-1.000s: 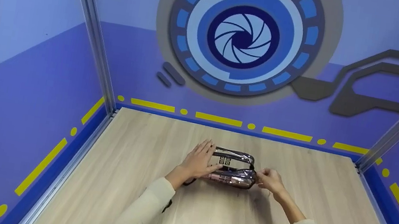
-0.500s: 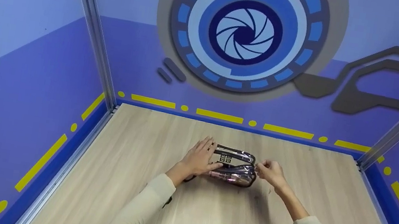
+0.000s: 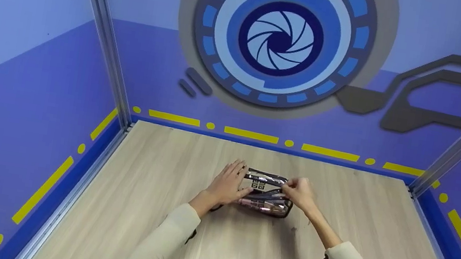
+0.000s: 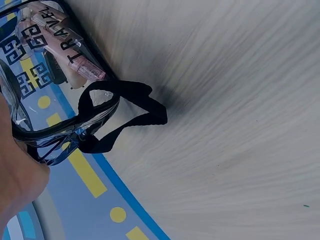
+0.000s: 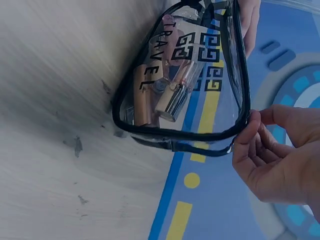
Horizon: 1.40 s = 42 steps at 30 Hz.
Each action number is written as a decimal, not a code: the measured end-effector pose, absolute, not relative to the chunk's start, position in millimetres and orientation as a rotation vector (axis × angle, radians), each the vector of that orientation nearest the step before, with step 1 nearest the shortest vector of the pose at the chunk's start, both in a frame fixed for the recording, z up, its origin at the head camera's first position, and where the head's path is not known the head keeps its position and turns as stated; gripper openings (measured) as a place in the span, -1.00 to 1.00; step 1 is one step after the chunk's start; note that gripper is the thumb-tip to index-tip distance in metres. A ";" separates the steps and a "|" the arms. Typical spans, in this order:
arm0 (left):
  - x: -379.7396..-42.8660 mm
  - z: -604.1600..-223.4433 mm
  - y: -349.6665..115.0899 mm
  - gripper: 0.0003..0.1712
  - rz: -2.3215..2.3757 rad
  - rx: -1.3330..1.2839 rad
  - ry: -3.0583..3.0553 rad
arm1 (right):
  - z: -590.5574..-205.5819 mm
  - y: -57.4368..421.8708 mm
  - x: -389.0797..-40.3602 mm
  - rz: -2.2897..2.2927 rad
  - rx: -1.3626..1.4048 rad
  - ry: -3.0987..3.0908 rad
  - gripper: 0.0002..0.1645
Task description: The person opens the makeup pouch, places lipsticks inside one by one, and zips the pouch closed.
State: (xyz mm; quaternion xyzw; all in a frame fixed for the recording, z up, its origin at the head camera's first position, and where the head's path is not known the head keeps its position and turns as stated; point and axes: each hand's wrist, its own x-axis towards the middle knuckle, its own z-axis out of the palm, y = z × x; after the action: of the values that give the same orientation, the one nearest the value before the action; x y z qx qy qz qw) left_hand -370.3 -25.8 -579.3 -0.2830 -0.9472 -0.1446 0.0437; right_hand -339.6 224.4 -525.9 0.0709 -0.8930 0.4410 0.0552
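A clear toiletry bag (image 3: 262,205) with black trim and "TRAVEL" lettering stands on the wooden table. Inside are pink tubes (image 4: 75,57) and a gold-and-silver capped cosmetic (image 5: 175,100). My left hand (image 3: 224,184) rests over the bag's left end, fingers straight and thumb along the near side. At the bag's top edge, toward its right end, my right hand (image 3: 301,193) pinches with thumb and forefinger at the zipper; the pull itself is hidden by the fingertips. A black fabric strap (image 4: 145,102) loops out from the bag's left end.
Around the bag spreads the pale wood tabletop (image 3: 160,174). A blue patterned wall (image 3: 157,68) rises behind it, with metal posts (image 3: 109,38) at the corners and side walls left and right.
My right hand has moved from just beyond the bag's right end leftward and slightly up, onto its top edge. The left hand has stayed in place on the bag.
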 end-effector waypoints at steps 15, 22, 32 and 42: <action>-372.6 -585.7 -25.2 -0.32 -0.408 -0.880 -2.833 | -523.4 179.7 -340.9 0.788 0.407 -2.696 -0.44; -372.5 -583.0 -31.0 -0.31 -0.417 -0.883 -2.846 | -516.0 190.1 -343.0 0.908 0.519 -2.698 -0.81; -372.1 -589.5 -28.8 -0.33 -0.444 -0.868 -2.802 | -543.6 245.8 -330.2 1.329 0.561 -2.984 0.27; -361.6 -566.5 -12.1 -0.39 -0.453 -0.713 -2.732 | -568.9 238.0 -317.8 1.259 0.525 -2.854 -0.01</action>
State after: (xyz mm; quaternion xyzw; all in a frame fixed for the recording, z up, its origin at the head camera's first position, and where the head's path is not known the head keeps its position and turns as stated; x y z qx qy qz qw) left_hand -361.6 -12.1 -566.5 -0.2468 -0.9459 -0.1569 0.1404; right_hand -317.8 238.0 -568.9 0.1661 -0.9022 0.3979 -0.0107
